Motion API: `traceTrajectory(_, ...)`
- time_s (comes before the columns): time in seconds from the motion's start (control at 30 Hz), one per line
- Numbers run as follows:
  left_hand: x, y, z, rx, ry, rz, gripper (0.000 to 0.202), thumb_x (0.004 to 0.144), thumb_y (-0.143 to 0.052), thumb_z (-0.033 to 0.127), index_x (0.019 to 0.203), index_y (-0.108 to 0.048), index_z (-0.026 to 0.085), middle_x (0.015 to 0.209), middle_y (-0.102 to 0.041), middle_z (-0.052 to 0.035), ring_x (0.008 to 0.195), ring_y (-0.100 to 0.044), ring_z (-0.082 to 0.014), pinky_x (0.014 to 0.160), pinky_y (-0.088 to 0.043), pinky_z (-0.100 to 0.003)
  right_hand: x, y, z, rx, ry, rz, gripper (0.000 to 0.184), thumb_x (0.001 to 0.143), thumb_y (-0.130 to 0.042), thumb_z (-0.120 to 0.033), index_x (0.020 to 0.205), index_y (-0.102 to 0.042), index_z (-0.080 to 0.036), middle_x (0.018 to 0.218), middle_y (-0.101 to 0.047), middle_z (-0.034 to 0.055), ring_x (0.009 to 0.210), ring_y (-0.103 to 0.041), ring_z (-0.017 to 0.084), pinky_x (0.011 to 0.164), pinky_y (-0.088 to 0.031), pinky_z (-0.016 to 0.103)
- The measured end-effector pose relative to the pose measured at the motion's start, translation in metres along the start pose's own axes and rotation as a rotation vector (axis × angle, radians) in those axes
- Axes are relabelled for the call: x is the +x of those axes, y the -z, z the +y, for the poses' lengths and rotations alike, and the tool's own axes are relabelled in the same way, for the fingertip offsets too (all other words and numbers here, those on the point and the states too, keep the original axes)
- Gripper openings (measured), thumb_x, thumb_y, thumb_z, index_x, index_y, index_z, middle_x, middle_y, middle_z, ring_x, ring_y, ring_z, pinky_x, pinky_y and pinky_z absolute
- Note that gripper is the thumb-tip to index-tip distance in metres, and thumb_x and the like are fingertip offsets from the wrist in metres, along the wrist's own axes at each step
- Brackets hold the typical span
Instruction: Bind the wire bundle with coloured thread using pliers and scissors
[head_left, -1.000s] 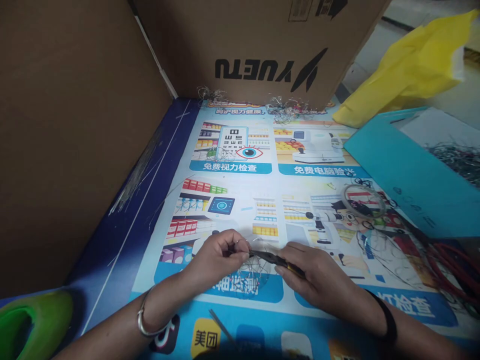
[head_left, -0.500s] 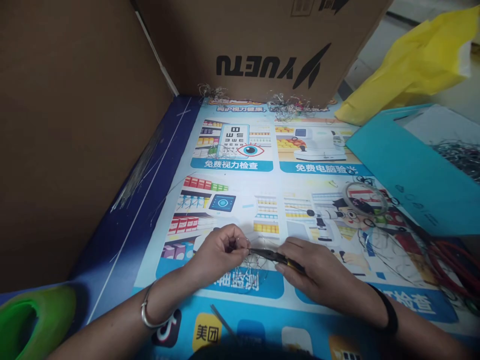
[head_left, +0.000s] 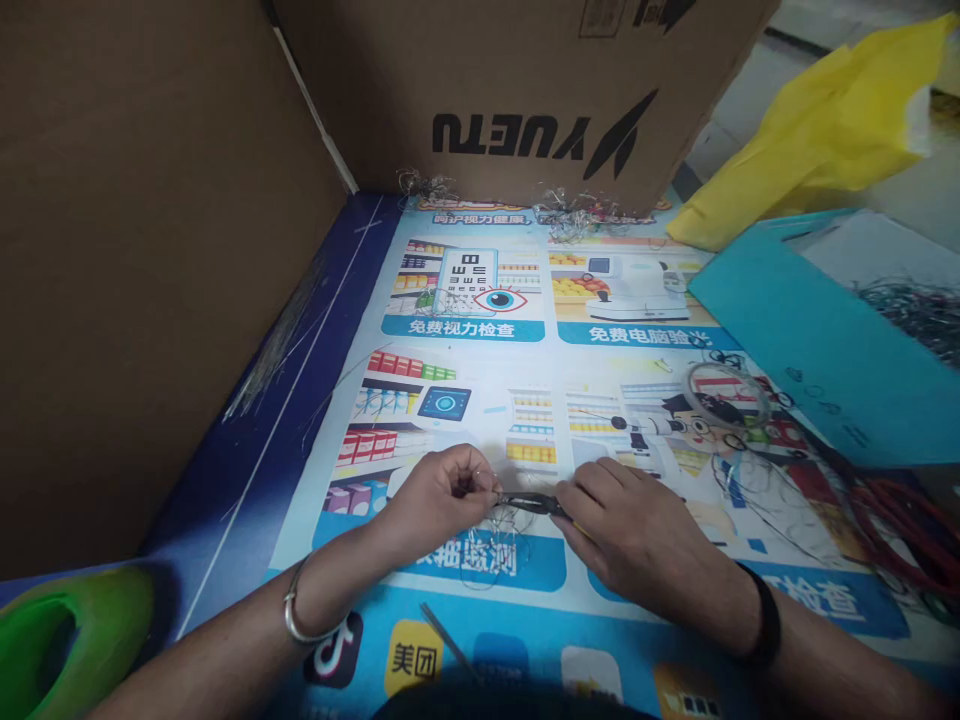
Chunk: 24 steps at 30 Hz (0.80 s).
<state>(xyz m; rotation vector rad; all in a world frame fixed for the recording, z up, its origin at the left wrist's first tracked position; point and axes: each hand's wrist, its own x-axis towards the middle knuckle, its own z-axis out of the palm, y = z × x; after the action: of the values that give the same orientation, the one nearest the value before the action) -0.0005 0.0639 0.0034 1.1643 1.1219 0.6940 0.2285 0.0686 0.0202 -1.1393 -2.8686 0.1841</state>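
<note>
My left hand (head_left: 454, 490) pinches a tangle of thin wire (head_left: 504, 520), whose loose loops hang below the fingertips over the printed sheet. My right hand (head_left: 626, 525) is wrapped round a pair of pliers (head_left: 534, 502) with dark jaws and a partly yellow handle. The plier tips point left and meet the wire at my left fingertips. Whether the jaws are clamped on a strand is too small to tell.
Cardboard (head_left: 525, 60) walls the left and back. Wire tangles (head_left: 574, 215) lie by the back box. At right are a blue box (head_left: 817, 350) holding wire, a yellow bag (head_left: 817, 140), a clear ring (head_left: 726, 395) and red-handled scissors (head_left: 900, 530). A green tape roll (head_left: 112, 620) lies front left.
My right hand has rolled over slightly, turning the pliers so they lie more level and less of the yellow handle shows. My left hand has stayed almost in place.
</note>
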Motion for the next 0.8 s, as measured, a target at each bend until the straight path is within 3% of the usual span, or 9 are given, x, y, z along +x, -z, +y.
traceTrajectory(0.4, 0.000, -0.002, 0.002, 0.033, 0.013, 0.050, 0.010, 0.071, -0.059, 0.018, 0.071, -0.050, 0.016, 0.072, -0.059, -0.0013, 0.060, -0.049, -0.0105, 0.054, -0.037, -0.024, -0.003, -0.004, -0.004, -0.144, -0.013, 0.024, 0.002, 0.085, -0.051, -0.022, 0.085, -0.052, -0.021, 0.080, -0.052, 0.0044, 0.073, -0.044, 0.022, 0.060, -0.024, 0.033)
traceTrajectory(0.8, -0.002, -0.011, 0.003, 0.027, -0.002, 0.173, 0.012, 0.070, -0.058, 0.021, 0.067, -0.047, 0.017, 0.068, -0.056, -0.0008, 0.062, -0.050, -0.0111, 0.057, -0.039, -0.024, -0.004, -0.008, -0.012, -0.222, -0.054, 0.087, 0.015, 0.081, -0.056, -0.020, 0.096, -0.057, -0.018, 0.078, -0.053, 0.0045, 0.071, -0.046, 0.021, 0.059, -0.026, 0.033)
